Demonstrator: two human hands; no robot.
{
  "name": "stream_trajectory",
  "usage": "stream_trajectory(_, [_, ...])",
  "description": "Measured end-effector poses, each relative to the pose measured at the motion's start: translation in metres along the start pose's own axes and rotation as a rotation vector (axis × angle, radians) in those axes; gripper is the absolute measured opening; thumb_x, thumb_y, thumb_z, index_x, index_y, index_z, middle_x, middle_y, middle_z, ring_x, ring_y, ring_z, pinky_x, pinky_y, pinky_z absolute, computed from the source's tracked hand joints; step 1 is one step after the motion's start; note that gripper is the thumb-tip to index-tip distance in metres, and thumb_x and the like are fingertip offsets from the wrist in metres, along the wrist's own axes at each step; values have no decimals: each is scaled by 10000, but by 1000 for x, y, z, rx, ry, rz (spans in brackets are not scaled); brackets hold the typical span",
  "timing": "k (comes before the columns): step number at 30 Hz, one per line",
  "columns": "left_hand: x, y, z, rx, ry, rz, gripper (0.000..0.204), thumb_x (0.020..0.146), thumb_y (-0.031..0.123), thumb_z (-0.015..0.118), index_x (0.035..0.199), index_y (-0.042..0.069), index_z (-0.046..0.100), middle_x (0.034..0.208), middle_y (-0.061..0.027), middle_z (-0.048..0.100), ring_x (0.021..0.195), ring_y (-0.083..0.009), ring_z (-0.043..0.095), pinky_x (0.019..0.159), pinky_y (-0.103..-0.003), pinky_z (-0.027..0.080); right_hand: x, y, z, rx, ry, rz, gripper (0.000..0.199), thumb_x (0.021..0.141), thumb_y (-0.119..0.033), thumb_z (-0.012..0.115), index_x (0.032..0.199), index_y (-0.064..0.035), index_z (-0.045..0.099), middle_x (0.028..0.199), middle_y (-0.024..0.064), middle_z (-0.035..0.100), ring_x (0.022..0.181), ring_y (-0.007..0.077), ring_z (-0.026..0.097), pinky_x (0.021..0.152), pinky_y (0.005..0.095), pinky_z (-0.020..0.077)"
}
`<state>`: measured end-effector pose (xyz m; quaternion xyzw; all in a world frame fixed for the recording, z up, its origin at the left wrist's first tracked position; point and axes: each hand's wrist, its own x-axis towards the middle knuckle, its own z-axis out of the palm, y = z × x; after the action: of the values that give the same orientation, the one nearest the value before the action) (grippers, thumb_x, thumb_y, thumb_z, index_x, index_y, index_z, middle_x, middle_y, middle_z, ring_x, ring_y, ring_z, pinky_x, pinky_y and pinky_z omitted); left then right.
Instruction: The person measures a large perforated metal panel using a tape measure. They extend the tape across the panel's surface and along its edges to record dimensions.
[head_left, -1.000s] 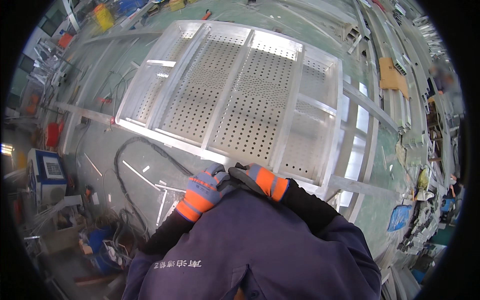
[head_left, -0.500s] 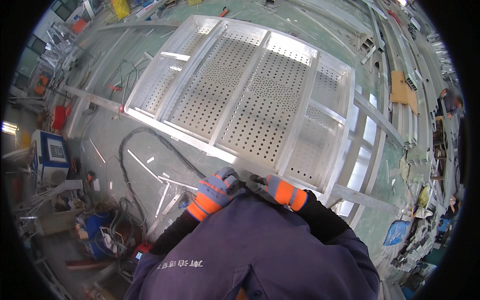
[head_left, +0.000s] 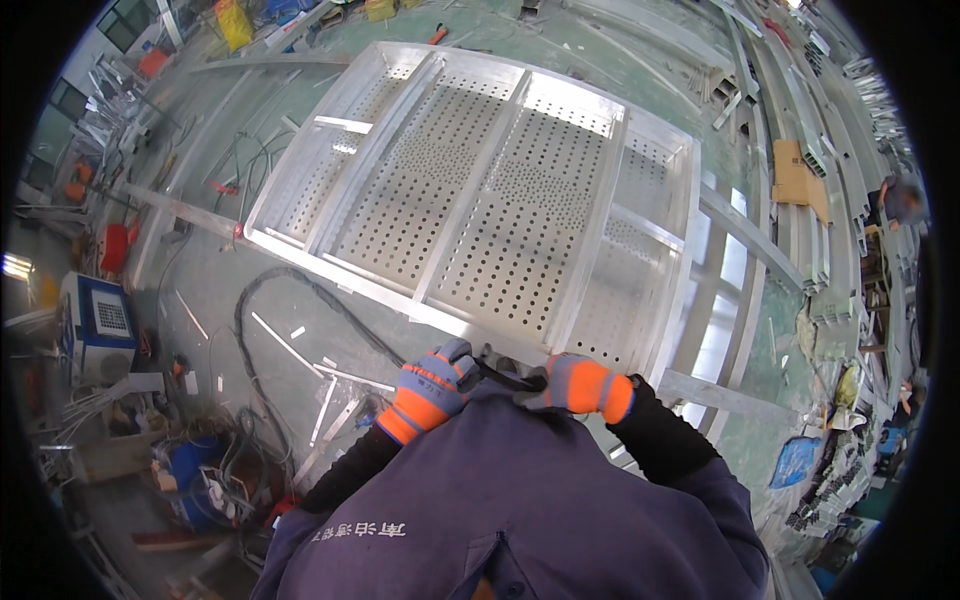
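In front of my chest, both gloved hands are closed around a short black curved piece (head_left: 507, 377), whose kind I cannot make out. My left hand (head_left: 432, 388), in a grey and orange glove, grips its left end. At its other end are the closed fingers of my right hand (head_left: 585, 386). A thick black cable (head_left: 315, 284) loops over the floor and runs up behind my left hand; whether it joins the black piece is hidden. Just beyond my hands lies a large metal frame (head_left: 440, 313) with perforated panels (head_left: 510, 250) between its bars.
Long metal beams (head_left: 755, 240) support the frame and extend past its right side. Offcut strips (head_left: 287, 345) litter the floor at left, near a blue and white machine (head_left: 100, 315). Stacked profiles (head_left: 805, 235) and a cardboard piece (head_left: 797, 175) lie at right; another person (head_left: 900, 203) is beyond.
My right hand has moved right, away from my left, and more of the black piece shows between them. My left hand stays nearly in place. The view has shifted slightly.
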<state>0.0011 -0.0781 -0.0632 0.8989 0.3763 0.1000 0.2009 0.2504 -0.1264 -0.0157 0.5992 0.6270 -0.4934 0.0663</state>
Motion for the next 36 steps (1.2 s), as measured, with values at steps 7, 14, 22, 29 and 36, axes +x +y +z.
stream_trajectory(7, [-3,-2,0,-82,3,-68,244,729,257,754,890,115,638,1082,-56,612,874,-301,643,671,-418,516,-19,37,25,172,-16,1,434,827,-419,715,1050,-47,690,799,140,674,727,247,629,722,356,482])
stream_trajectory(14, [0,-1,-7,-101,65,-48,255,724,268,766,916,131,670,1052,-66,612,834,-312,634,671,-427,516,20,42,21,867,2,-27,558,928,-552,553,1068,-41,727,921,34,697,764,134,586,701,297,495])
stream_trajectory(22, [-1,-6,-2,-41,60,-28,237,780,288,726,996,196,696,1129,-21,595,876,-283,648,679,-415,524,90,26,38,719,-123,-118,529,945,-552,548,881,-52,708,721,16,612,644,117,527,622,282,437])
stream_trajectory(29, [1,-2,-12,-126,106,64,252,741,212,788,975,163,711,1104,-64,583,856,-261,651,694,-358,541,124,-2,38,982,78,-124,507,941,-491,575,905,-1,700,777,42,635,688,131,544,669,299,459])
stream_trajectory(36, [-6,-8,-32,-1050,106,-320,535,751,-14,702,1213,100,456,1008,-11,500,862,-74,505,766,-243,470,105,-44,14,1029,65,-82,465,918,-425,655,1033,24,681,803,95,676,667,131,610,580,286,507])
